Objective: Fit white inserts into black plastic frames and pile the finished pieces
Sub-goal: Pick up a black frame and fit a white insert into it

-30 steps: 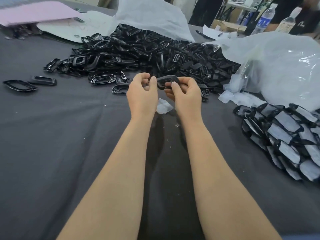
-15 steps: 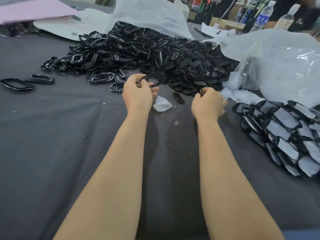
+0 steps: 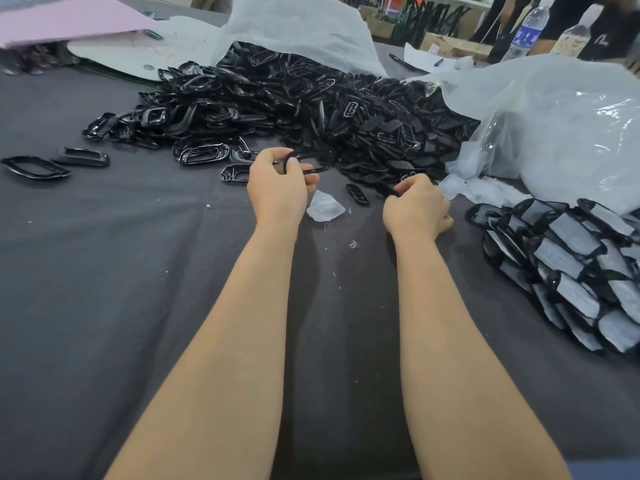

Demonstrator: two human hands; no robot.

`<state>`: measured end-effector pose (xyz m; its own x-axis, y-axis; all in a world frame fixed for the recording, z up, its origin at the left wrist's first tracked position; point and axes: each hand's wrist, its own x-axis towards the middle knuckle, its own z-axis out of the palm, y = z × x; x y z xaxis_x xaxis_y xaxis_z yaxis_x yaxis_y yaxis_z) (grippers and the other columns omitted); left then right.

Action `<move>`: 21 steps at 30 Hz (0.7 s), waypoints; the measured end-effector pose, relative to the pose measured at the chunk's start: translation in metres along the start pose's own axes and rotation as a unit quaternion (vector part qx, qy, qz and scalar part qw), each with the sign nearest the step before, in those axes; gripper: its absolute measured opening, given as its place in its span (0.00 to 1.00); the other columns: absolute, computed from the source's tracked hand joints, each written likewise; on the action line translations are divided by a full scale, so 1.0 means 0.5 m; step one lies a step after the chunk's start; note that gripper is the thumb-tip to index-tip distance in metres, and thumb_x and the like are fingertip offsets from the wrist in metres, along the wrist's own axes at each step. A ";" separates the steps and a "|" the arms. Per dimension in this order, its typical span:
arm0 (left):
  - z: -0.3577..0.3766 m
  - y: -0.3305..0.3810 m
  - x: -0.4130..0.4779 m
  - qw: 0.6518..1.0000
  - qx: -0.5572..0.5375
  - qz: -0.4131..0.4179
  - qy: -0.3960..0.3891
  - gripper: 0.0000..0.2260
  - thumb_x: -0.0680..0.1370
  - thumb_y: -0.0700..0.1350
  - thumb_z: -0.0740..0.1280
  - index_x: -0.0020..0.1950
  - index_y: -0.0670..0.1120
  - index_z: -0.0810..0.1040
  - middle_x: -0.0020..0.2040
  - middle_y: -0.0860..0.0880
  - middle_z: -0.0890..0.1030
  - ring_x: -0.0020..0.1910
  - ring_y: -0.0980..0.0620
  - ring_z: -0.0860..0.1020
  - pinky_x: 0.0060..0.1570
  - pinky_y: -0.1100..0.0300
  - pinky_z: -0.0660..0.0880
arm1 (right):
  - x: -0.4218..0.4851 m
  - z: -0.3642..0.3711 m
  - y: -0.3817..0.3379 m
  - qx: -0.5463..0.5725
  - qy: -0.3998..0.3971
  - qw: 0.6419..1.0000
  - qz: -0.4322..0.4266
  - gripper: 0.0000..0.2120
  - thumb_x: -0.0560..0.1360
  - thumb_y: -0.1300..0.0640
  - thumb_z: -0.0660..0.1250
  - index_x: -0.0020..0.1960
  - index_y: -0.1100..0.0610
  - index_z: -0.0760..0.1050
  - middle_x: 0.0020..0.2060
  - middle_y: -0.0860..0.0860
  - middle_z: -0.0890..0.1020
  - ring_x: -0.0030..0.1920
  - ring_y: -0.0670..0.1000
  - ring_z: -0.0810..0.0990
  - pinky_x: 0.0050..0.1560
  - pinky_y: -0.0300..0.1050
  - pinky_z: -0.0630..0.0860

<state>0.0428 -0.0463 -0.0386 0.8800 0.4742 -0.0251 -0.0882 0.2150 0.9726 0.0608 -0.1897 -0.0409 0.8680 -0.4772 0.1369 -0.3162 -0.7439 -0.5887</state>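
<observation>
Grey cloth [image 3: 104, 271]; left hand [image 3: 277, 188], glossy oval frame [image 3: 320, 157]; right hand [image 3: 415, 209], perhaps black piece [image 3: 391, 191].

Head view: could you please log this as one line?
left hand: holds black frame | right hand: curled at heap edge, grasp unclear

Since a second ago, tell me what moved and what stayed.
The right hand let go of the black frame and moved right to the edge of the loose pile; whether it grips anything is unclear. The left hand kept the frame. Finished stack unchanged.
</observation>
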 end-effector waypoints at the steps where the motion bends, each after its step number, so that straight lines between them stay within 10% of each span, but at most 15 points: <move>1: 0.000 -0.001 0.000 1.000 0.000 -0.001 -0.001 0.07 0.82 0.35 0.57 0.53 0.45 0.71 0.38 0.49 0.79 0.29 0.59 0.78 0.35 0.65 0.78 | -0.002 0.000 -0.002 0.040 0.001 0.999 -0.005 0.09 0.77 0.60 0.62 0.55 0.51 0.73 0.55 0.49 0.78 0.62 0.55 0.72 0.64 0.50 0.61; 7: 0.000 -0.005 0.004 1.000 0.014 0.002 -0.020 0.10 0.81 0.35 0.57 0.55 0.47 0.73 0.41 0.49 0.80 0.32 0.58 0.80 0.38 0.65 0.78 | -0.018 -0.009 -0.033 0.480 -0.110 0.870 -0.022 0.09 0.76 0.66 0.66 0.41 0.54 0.75 0.36 0.48 0.78 0.34 0.43 0.78 0.36 0.32 0.74; 21: 0.008 0.002 -0.016 0.986 0.092 0.079 -0.110 0.06 0.79 0.37 0.64 0.53 0.47 0.75 0.46 0.45 0.82 0.33 0.60 0.81 0.46 0.60 0.80 | -0.045 0.008 -0.050 0.331 -0.096 0.917 -0.199 0.05 0.76 0.65 0.66 0.47 0.58 0.79 0.39 0.49 0.81 0.41 0.46 0.79 0.48 0.40 0.77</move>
<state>0.0376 -0.0531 -0.0365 0.9440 0.2879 0.1609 -0.1634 -0.0154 0.9864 0.0507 -0.1583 -0.0325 0.9359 -0.0904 0.3405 0.2871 -0.3647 -0.8858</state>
